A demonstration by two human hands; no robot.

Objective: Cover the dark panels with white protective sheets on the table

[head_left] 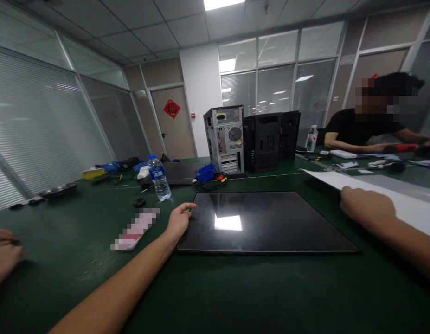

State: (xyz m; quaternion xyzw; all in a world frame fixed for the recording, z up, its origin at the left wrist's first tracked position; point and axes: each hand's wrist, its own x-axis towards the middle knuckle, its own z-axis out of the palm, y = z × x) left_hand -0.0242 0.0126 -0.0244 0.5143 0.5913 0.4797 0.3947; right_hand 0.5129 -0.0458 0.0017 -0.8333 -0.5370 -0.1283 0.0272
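Note:
A flat black screen panel (273, 225) lies face up on the green table, its glossy surface reflecting a ceiling light. My left hand (179, 221) grips the panel's left edge, one finger reaching over the rim; its other fingers are partly hidden. Off to the right, my right hand (368, 204) is closed on the edge of a large white sheet (414, 211), which is tilted up from the table. The fingertips of that hand are hidden behind the sheet.
Behind the panel stand a computer case (224, 139) and black case parts (265, 141). A water bottle (159, 178), a round black cap (139, 202) and a pink phone-like item (136, 229) lie left. Another person's hand (6, 255) is at far left; a co-worker (371, 127) sits right.

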